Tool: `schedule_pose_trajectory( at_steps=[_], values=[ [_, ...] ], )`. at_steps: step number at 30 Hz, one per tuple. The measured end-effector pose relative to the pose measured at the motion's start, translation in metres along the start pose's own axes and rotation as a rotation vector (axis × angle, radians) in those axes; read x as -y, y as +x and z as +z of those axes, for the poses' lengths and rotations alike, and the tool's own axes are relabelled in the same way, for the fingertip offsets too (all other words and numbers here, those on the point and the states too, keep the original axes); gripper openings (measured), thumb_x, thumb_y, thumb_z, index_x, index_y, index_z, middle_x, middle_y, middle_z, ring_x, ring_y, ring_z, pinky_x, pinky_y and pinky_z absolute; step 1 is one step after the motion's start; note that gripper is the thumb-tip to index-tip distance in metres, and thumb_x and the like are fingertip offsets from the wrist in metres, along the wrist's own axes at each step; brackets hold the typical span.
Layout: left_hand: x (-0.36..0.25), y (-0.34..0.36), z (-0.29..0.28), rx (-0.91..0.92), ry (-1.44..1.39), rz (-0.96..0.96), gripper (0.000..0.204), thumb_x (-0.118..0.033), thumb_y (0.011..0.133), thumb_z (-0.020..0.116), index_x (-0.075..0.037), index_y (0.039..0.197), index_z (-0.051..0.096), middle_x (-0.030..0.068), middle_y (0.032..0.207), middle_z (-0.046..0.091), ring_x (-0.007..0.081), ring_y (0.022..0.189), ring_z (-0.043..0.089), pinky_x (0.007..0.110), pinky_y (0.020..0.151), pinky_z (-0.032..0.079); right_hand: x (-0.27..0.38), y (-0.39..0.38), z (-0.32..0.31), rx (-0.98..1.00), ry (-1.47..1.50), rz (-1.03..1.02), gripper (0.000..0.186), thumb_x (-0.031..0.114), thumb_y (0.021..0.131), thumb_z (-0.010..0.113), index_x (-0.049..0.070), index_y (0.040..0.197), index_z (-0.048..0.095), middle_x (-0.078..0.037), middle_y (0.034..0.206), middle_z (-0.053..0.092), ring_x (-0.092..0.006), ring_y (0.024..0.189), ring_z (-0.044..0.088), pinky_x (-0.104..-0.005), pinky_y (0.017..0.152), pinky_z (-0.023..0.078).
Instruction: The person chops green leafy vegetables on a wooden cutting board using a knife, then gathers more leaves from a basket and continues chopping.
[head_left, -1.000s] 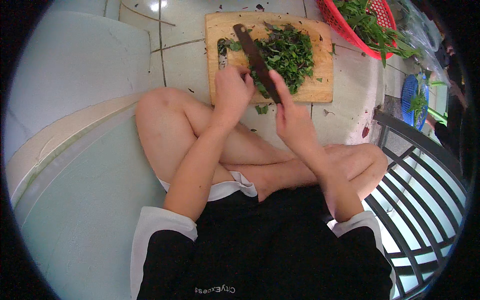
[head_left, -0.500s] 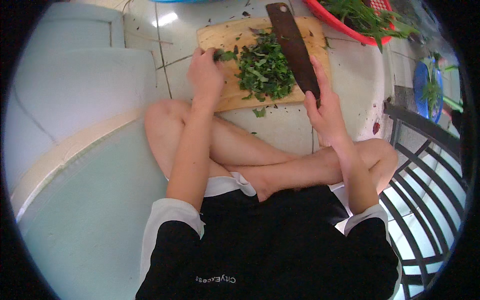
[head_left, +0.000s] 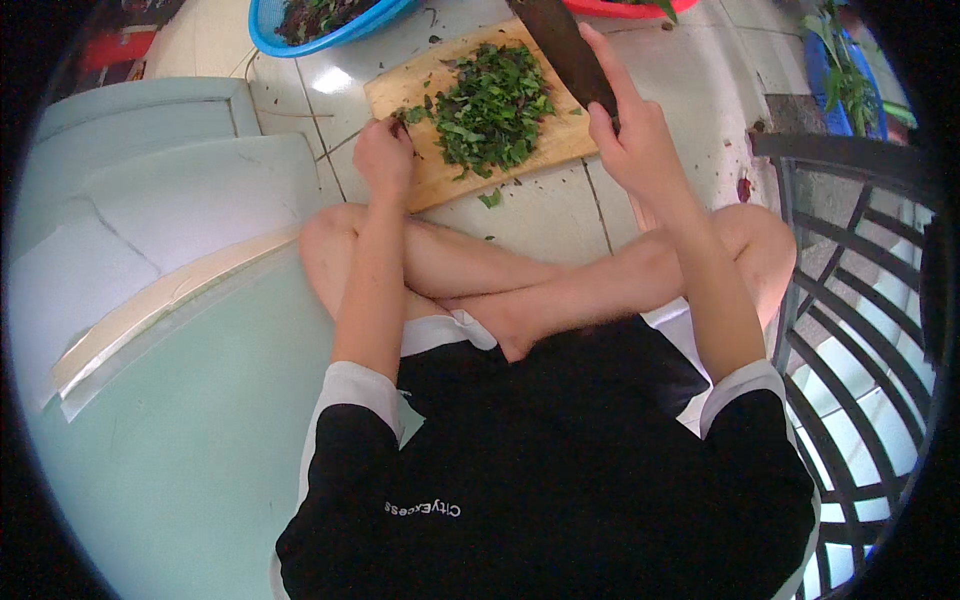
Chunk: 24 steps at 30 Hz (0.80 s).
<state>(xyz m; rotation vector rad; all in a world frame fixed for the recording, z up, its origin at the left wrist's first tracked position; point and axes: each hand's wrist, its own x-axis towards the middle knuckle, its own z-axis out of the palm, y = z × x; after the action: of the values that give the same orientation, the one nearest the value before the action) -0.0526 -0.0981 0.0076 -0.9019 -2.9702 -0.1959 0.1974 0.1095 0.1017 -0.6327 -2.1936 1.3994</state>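
Chopped greens point(head_left: 490, 105) lie heaped centrally on the wooden board point(head_left: 400, 85). My right hand point(head_left: 640, 145) grasps the knife point(head_left: 568, 60) — blade across the board's right edge. My left fingers point(head_left: 398, 135) are curled at the left edge — leaf grip indeterminable. Far left: blue basket point(head_left: 300, 47).

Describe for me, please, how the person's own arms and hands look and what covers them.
The left hand and right hand are bare and ungloved, and the forearms are uncovered. The short black fabric sleeves end in wide white bands.
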Motion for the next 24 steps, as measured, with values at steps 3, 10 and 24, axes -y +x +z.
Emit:
schedule_pose_trajectory(
  at_steps=[3,10,24],
  values=[
    [0.000,-0.004,-0.002,-0.081,0.016,0.016,0.019,-0.018,0.081,0.069,-0.009,0.097,0.076,0.0120,0.086,0.070,0.0301,0.081,0.068,0.041,0.073,0.054,0.014,0.001,-0.019,0.062,-0.017,0.036,0.074,-0.001,0.090,0.046,0.021,0.156,0.020,-0.016,0.082,0.061,-0.0260,0.053,0.053,-0.0353,0.055,0.042],
    [-0.014,0.013,-0.016,0.059,-0.414,0.151,0.021,-0.021,0.082,0.071,-0.007,0.096,0.077,0.0122,0.076,0.073,0.0234,0.065,0.071,0.033,0.068,0.055,0.015,0.002,-0.036,-0.028,-0.041,-0.131,0.076,-0.001,0.092,0.045,0.021,0.158,0.013,-0.018,0.059,0.054,-0.0331,0.047,0.051,-0.0399,0.050,0.039],
    [-0.085,-0.118,-0.011,0.375,-0.021,0.047,0.031,-0.029,0.073,0.078,0.001,0.078,0.073,0.0192,0.074,0.070,0.0341,0.073,0.070,0.043,0.071,0.056,0.017,-0.003,-0.043,0.003,0.010,-0.096,0.076,0.001,0.092,0.045,0.022,0.158,0.013,-0.019,0.069,0.056,-0.0292,0.053,0.055,-0.0393,0.055,0.043]
  ],
)
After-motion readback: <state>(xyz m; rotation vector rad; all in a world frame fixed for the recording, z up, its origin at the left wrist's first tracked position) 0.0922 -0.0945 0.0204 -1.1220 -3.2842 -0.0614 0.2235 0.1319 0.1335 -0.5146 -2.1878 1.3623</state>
